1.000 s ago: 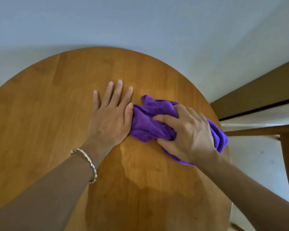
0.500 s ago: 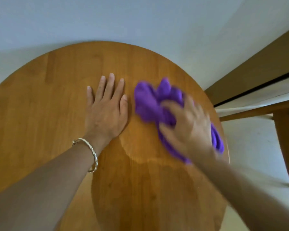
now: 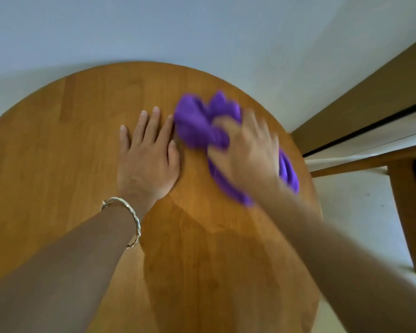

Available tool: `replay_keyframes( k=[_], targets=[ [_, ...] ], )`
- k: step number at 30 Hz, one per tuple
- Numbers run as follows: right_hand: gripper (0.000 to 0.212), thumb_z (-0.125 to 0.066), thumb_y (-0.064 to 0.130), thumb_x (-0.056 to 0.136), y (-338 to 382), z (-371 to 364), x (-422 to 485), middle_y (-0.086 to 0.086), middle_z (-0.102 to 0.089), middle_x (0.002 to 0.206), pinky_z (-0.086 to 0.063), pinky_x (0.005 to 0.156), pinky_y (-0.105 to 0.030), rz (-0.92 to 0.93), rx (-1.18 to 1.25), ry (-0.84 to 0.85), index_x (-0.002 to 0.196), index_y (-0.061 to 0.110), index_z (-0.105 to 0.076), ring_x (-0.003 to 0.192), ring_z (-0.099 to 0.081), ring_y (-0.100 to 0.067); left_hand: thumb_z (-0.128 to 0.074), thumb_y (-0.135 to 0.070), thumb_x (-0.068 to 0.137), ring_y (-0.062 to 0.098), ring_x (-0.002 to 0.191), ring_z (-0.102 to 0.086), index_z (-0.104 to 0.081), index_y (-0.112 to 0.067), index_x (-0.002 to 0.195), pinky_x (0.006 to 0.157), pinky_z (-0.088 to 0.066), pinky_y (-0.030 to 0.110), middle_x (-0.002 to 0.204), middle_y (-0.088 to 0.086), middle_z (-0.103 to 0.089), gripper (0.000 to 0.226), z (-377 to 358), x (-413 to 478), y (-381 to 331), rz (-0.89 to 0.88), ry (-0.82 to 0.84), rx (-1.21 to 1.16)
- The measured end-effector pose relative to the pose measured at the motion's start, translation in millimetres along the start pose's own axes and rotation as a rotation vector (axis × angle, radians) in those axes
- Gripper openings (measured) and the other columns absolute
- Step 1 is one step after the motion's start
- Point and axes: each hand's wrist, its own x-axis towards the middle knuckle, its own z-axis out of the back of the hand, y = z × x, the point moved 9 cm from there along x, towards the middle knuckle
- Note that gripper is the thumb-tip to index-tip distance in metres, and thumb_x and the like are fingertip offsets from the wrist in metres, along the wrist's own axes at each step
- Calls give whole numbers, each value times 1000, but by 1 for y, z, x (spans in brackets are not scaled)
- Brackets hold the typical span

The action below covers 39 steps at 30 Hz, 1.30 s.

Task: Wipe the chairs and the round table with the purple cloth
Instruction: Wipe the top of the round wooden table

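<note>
My left hand (image 3: 148,157) lies flat, palm down, fingers straight and together, a bracelet (image 3: 127,219) on its wrist. My right hand (image 3: 246,152) is blurred, fingers curled downward in a loose grip, forearm stretched from the lower right.

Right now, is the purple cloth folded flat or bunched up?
Bunched up. The purple cloth shows loose lumps and folds sticking out around the right hand pressing it on the round table.

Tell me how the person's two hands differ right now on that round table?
The left hand lies flat and open on the round table, fingers spread; the right hand is bunched around the purple cloth. The left looks sharp, the right blurred. The left wrist wears a bracelet; the right shows none. Both rest on the tabletop.
</note>
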Motion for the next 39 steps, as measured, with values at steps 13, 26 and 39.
replay_keyframes(
  k=[13, 26, 39],
  targets=[
    [40, -51, 46, 86, -24, 0, 81, -5, -47, 124, -35, 92, -45, -169, 41, 11, 124, 33, -54, 114, -47, -33, -13, -38, 93, 20, 144, -9, -25, -21, 147, 116, -7, 47, 156, 3, -18, 58, -1, 0, 2, 1, -5, 40],
    [43, -55, 53, 82, -79, 18, 48, -3, -50, 121, -38, 90, -43, -247, 140, 22, 122, 37, -56, 112, -49, -31, -16, -38, 93, 20, 144, -10, -27, -20, 146, 116, -6, 48, 156, 4, -20, 57, -1, 0, 2, 25, -12, 46],
    [51, -52, 51, 87, -95, 23, 24, -3, -46, 128, -38, 84, -40, -275, 151, -18, 136, 36, -46, 113, -48, -27, -17, -38, 93, 18, 144, -7, -25, -23, 147, 116, -3, 47, 156, 1, -17, 57, -2, 3, 0, 23, -18, 8]
  ],
)
